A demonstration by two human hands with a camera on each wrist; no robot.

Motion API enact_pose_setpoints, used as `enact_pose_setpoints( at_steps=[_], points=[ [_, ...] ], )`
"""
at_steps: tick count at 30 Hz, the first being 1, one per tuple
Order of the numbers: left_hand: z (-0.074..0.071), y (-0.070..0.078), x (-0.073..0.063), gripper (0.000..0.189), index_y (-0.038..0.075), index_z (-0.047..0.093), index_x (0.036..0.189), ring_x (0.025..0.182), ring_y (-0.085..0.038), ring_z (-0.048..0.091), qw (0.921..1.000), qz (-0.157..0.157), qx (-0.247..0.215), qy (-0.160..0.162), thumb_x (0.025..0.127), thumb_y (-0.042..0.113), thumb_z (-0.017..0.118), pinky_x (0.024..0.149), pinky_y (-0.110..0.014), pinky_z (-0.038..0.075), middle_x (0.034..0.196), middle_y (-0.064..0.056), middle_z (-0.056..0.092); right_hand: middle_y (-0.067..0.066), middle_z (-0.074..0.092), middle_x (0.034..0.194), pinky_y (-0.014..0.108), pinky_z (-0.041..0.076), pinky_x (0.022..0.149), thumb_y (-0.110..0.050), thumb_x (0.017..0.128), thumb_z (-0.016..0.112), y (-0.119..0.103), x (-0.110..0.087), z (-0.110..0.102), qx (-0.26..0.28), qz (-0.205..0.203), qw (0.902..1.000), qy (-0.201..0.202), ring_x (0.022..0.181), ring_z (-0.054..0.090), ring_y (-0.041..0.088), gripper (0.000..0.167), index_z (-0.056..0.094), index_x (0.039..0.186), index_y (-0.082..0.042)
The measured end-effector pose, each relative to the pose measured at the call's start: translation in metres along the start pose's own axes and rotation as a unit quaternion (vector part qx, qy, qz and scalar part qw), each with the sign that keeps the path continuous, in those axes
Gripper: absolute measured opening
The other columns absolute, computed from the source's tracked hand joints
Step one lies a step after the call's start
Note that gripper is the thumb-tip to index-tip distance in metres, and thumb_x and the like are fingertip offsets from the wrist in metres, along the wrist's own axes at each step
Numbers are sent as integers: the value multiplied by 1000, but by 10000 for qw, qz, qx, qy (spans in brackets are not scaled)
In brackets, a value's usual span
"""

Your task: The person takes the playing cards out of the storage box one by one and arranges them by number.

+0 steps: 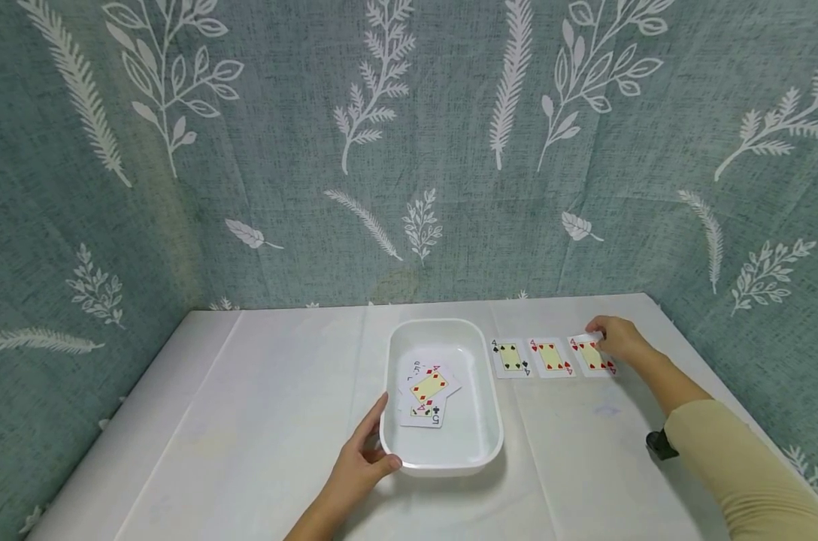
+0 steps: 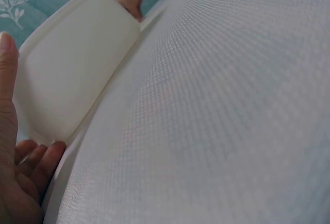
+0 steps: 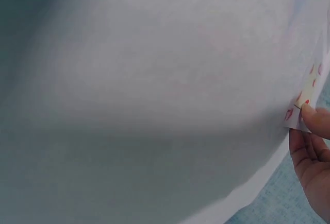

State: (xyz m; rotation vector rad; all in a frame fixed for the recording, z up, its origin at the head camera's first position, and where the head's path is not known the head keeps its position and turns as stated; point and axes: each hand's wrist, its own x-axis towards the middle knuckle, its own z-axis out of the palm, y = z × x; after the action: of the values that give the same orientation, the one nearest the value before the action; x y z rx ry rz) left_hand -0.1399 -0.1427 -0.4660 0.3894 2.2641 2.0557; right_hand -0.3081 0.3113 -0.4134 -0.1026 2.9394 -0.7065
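With the left hand (image 1: 356,463), fingers spread, gripping a white rounded plastic tray (image 1: 472,421), the right hand (image 1: 620,340) pinches a white rectangular red-pipped card (image 1: 589,361), seemingly mid-placement, needing release.

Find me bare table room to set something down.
The white table is bare across its left side, up to the tub and left hand. A smaller patch lies nearer you than the three cards, between tub and right sleeve. Crowded: the far right, where those cards run from tub to right hand.
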Motion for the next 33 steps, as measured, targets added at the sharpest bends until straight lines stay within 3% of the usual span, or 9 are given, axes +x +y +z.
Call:
enact_pose_setpoints(
  at_steps=[7,18,33],
  points=[
    [0,-2,1,88,16,29,149,101,-25,58,10000,-11,-21,41,76,30,76,79,-22,55,127,-23,49,29,56,105,47,49,77,2,85,63,-2,-3,0,-255,-84,9994,204,94,54,39,34,52,116,12],
    [1,-3,1,89,17,29,149,102,-26,57,9999,-15,99,69,76,34,76,79,-22,55,126,-22,50,23,57,99,42,49,72,-13,85,68,-6,-11,-1,-44,-124,9997,190,88,52,33,42,53,118,9],
    [1,-4,2,89,19,30,149,106,-27,56,9997,12,163,172,75,34,77,78,-21,55,127,-21,51,23,61,100,43,50,71,-21,85,71,-44,-9,0,-304,-727,9948,652,85,55,31,48,56,120,9]
  ],
)
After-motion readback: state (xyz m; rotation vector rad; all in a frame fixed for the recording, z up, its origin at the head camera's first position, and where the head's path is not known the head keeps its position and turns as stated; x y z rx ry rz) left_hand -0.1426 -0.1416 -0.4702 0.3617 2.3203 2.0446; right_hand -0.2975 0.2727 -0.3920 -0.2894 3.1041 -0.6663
